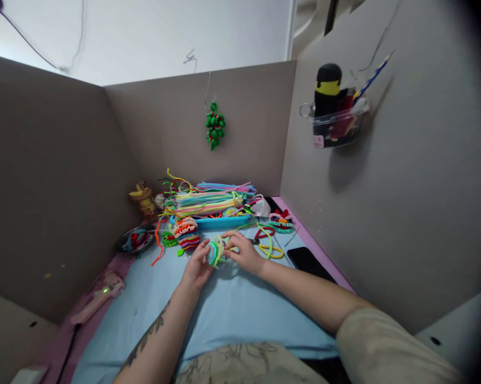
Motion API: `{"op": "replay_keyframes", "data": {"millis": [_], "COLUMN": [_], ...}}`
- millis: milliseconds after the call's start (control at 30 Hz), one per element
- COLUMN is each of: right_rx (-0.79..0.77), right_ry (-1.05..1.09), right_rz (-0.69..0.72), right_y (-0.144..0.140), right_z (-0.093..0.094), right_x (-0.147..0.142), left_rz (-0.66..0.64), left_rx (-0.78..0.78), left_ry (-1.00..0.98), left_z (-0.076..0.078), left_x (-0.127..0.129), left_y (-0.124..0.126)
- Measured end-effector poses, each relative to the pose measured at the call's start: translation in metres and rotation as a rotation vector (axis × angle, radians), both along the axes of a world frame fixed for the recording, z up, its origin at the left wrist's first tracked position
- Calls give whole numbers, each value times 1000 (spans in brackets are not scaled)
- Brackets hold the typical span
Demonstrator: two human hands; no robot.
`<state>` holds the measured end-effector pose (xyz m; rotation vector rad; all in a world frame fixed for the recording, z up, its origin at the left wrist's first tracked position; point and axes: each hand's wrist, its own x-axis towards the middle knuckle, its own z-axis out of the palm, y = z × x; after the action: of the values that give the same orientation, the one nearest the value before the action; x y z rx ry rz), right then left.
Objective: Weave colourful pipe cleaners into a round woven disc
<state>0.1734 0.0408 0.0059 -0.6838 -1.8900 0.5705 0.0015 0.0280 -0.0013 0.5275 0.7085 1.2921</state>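
A small round piece of coiled pipe cleaners in pastel green, yellow and lilac is held between my hands over the light blue cloth. My left hand grips it from the left, thumb and fingers closed on its side. From the right, my right hand pinches at its yellow edge; whether a loose strand lies in those fingertips is too small to tell. Just behind my left hand stands a striped pipe-cleaner piece in red, orange and purple. Scissors with yellow and red handles lie beside my right hand.
A blue tray heaped with pipe cleaners stands at the back. A bowl and a pink heat tool, perhaps a glue gun, are leftward. A phone lies rightward. Grey panels enclose three sides.
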Motion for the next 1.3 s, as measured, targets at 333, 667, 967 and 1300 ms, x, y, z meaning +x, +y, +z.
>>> {"op": "replay_keyframes", "data": {"millis": [333,667,967,1300], "right_rx": [266,-120,-139,-45], "right_ry": [-175,79,46,-97], "right_rz": [387,518,2,-132], "right_y": [-25,-25,-1,4], "right_z": [10,36,16,3], "right_x": [-10,9,1,-5], "left_rz": [227,219,81,-35], "left_rx": [16,33,9,63], "left_ry": [-62,-71,25,68], "left_z": [-3,-2,0,-6], "left_x": [-8,-7,-1,3], "left_y": [9,8,2,-2]}}
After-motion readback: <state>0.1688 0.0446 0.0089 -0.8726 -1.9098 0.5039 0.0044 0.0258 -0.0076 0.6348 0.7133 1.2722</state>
